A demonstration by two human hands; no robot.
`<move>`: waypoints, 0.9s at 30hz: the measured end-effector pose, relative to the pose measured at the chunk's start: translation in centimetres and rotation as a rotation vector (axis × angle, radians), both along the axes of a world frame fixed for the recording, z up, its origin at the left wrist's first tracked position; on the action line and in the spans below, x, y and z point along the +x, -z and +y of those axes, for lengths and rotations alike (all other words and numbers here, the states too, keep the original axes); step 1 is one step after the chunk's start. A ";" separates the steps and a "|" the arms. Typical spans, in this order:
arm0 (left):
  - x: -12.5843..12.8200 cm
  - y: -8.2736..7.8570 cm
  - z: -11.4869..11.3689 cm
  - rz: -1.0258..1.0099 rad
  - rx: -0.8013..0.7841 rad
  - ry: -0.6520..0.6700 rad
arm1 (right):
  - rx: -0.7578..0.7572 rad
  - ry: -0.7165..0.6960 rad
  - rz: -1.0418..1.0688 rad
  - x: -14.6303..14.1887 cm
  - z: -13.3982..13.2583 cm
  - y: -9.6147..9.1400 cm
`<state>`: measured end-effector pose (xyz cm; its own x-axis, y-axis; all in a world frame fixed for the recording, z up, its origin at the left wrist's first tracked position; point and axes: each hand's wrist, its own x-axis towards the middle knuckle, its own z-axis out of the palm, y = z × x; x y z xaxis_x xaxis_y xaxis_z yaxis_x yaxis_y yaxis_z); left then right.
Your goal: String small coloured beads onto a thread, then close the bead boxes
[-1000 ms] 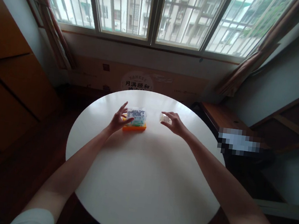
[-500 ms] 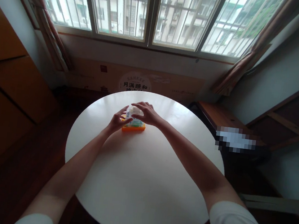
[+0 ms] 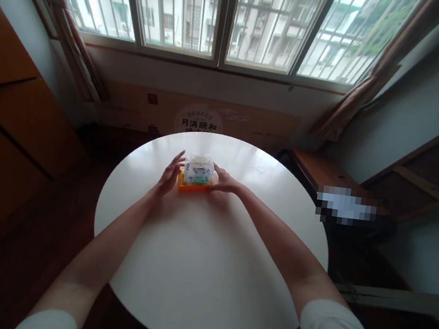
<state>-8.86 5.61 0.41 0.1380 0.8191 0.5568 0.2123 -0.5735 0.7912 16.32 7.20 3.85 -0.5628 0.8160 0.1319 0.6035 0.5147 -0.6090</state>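
A small stack of clear plastic boxes [image 3: 198, 170] with bluish and green patterned contents sits in a shallow orange tray [image 3: 194, 188] toward the far side of the round white table. On the stack's left side is my left hand [image 3: 169, 176], its fingers raised and apart, close to the tray's edge. My right hand [image 3: 224, 179] curves around the right side, the thumb against the tray's front right corner. Its other fingers go behind the stack, where their tips are hidden.
The round white table [image 3: 206, 269] stands in front of a barred window [image 3: 221, 18]. A printed cardboard panel [image 3: 249, 120] leans under the window. At the right is a wooden bench [image 3: 318, 174] with a blurred patch on it; orange-brown cabinets [image 3: 5, 149] are at the left.
My right hand has moved from over the top of the clear boxes down to the stack's right side. My left hand has drawn slightly back to the left, uncovering the boxes.
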 end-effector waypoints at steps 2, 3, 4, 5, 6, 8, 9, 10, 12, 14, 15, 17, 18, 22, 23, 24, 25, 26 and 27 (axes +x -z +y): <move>-0.1 0.1 0.1 -0.010 0.000 -0.031 | -0.011 0.009 -0.026 -0.2 0.0 0.1; -0.1 0.1 0.1 -0.015 0.002 -0.043 | -0.021 0.008 -0.037 -0.3 0.0 0.1; -0.1 0.1 0.1 -0.021 0.003 -0.054 | -0.026 0.003 -0.040 -0.3 0.0 0.1; -0.1 0.0 0.1 -0.027 0.003 -0.066 | -0.025 -0.002 -0.044 -0.4 0.0 0.1; -0.1 0.0 0.1 -0.032 0.002 -0.076 | -0.019 -0.003 -0.052 -0.5 -0.1 0.2; -0.2 -0.1 0.1 -0.030 -0.009 -0.099 | 0.013 0.004 -0.083 -0.6 -0.1 0.2; -0.3 -0.1 0.1 -0.025 -0.016 -0.112 | 0.033 0.013 -0.105 -0.7 -0.1 0.2; -0.3 -0.1 0.1 -0.018 -0.024 -0.124 | 0.051 0.021 -0.129 -0.7 -0.2 0.2; -0.4 -0.2 0.0 -0.010 -0.035 -0.139 | 0.080 0.037 -0.169 -0.5 -0.4 0.2; -0.5 -0.2 0.0 -0.008 -0.037 -0.143 | 0.101 0.065 -0.195 0.0 -0.6 0.2; -0.5 -0.2 0.0 -0.007 -0.037 -0.144 | 0.110 0.089 -0.205 0.4 -0.7 0.2; -0.5 -0.2 -0.1 -0.004 -0.035 -0.148 | 0.123 0.154 -0.229 1.6 -0.8 0.3; -0.5 -0.2 -0.2 0.000 -0.035 -0.151 | 0.126 0.192 -0.243 2.2 -0.9 0.4; -0.4 -0.3 -0.4 0.060 -0.040 -0.145 | 0.144 0.322 -0.277 5.1 -1.2 0.6; -0.4 -0.3 -0.4 0.080 -0.039 -0.140 | 0.153 0.352 -0.284 5.8 -1.3 0.7; -0.4 -0.3 -0.4 0.096 -0.038 -0.133 | 0.161 0.385 -0.292 6.5 -1.4 0.7; -0.4 -0.3 -0.4 0.107 -0.036 -0.128 | 0.168 0.422 -0.302 7.2 -1.5 0.8; -0.4 -0.4 -0.4 0.112 -0.034 -0.126 | 0.171 0.464 -0.313 7.9 -1.6 0.8; -0.4 -0.4 -0.5 0.114 -0.031 -0.126 | 0.170 0.508 -0.323 8.6 -1.7 0.9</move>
